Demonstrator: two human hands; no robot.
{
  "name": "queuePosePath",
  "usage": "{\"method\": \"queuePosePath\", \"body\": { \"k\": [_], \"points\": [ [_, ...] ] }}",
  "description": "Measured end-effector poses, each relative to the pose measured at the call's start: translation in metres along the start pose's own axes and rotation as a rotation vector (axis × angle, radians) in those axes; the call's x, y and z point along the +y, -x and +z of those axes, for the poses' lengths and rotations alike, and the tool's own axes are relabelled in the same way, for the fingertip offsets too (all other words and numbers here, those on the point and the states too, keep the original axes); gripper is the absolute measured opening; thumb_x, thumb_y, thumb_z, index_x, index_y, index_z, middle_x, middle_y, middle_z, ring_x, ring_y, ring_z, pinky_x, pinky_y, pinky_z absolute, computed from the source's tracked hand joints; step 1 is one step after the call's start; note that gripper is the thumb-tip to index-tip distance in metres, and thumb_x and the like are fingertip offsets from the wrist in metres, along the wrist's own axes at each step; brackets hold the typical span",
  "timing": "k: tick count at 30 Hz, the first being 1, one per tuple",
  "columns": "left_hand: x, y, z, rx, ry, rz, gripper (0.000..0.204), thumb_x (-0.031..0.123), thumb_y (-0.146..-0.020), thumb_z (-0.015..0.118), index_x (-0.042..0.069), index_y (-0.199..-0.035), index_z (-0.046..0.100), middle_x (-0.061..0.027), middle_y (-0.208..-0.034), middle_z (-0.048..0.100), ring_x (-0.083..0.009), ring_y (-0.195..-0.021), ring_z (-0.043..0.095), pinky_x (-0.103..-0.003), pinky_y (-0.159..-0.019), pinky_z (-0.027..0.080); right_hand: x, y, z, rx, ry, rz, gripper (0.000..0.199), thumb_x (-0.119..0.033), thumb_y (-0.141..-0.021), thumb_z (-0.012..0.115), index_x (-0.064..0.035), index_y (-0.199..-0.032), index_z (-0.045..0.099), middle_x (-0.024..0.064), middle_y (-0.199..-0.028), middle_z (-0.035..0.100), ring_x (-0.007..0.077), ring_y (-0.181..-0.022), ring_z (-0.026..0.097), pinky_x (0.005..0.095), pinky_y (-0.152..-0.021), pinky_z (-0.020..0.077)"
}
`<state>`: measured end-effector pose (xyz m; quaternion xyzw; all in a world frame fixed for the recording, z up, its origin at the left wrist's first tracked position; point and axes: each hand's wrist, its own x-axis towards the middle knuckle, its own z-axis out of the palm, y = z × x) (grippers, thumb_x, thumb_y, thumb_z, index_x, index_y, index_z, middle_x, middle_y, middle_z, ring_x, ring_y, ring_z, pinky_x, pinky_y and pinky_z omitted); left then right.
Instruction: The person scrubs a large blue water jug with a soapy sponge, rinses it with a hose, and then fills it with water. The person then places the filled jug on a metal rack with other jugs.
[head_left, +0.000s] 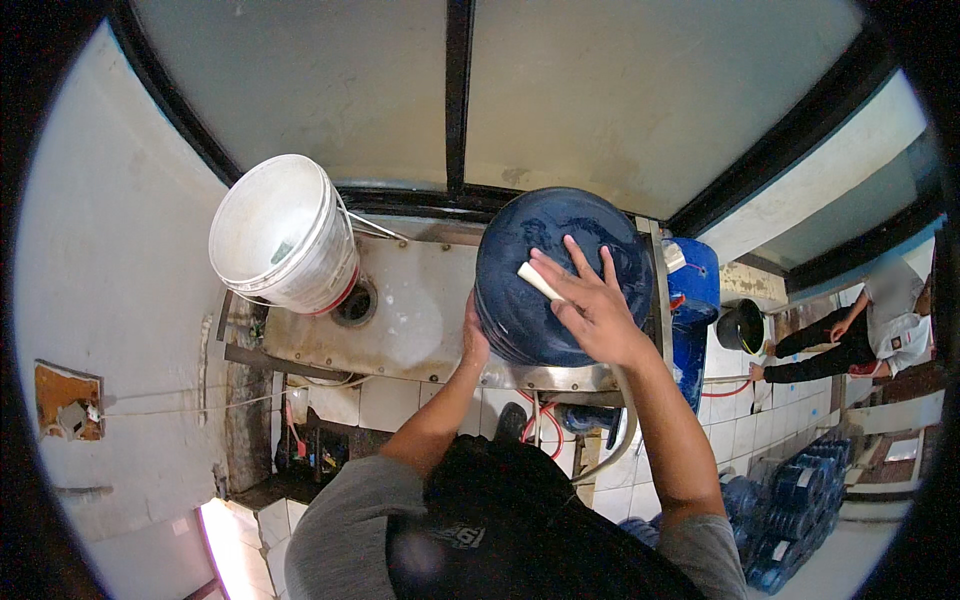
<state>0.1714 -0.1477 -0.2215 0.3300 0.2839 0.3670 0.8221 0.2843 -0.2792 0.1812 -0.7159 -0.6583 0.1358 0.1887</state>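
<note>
Right hand (590, 305) spread wide, pressing a white scrubber (540, 281) onto the blue jug (545, 270), left hand (473, 338) bracing its side at the surface's right edge — scrubbing looks midway.

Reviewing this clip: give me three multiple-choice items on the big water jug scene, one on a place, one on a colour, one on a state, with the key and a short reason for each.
1. Where does the white bucket stand?
A. on the metal sink counter, left of the blue jug
B. on the floor by the stacked jugs
C. on top of the blue jug

2. What colour is the small flat piece under the right hand?
A. red
B. white
C. black

3. How is the left hand placed?
A. hanging free
B. inside the bucket
C. against the jug's left side

Key: 1 A, the bucket sits by the drain hole; 2 B, it shows pale against the dark blue; 3 C, its palm presses the jug's wall.
</note>
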Motion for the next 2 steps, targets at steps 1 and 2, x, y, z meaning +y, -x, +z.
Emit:
{"method": "queuePosePath", "body": {
  "k": [1, 2],
  "points": [
    [0.0151, 0.0054, 0.0158, -0.016, 0.066, -0.137, 0.09, 0.068, -0.101, 0.042, 0.008, -0.164, 0.02, -0.0109, -0.165, 0.036, -0.0291, -0.148, 0.039, -0.039, -0.125, 0.026, 0.0048, 0.0046, 0.003, 0.004, 0.005, 0.004, 0.064, -0.014, -0.096, 0.053, -0.0252, -0.157, 0.044, -0.0029, -0.166, 0.038, 0.0354, -0.159, 0.017, 0.0663, -0.123, -0.0035],
    [0.0159, 0.0031, 0.018, -0.019, 0.068, -0.135, 0.09, 0.068, -0.101, 0.042, 0.008, -0.164, 0.02, -0.0109, -0.165, 0.036, -0.0291, -0.148, 0.039, -0.039, -0.125, 0.026, 0.0064, 0.0056, 0.0021, -0.001, 0.018, -0.008, 0.064, -0.014, -0.095, 0.053, -0.0253, -0.157, 0.044, -0.0033, -0.166, 0.038, 0.0355, -0.159, 0.016, 0.0664, -0.123, -0.0036]
  ]
}}
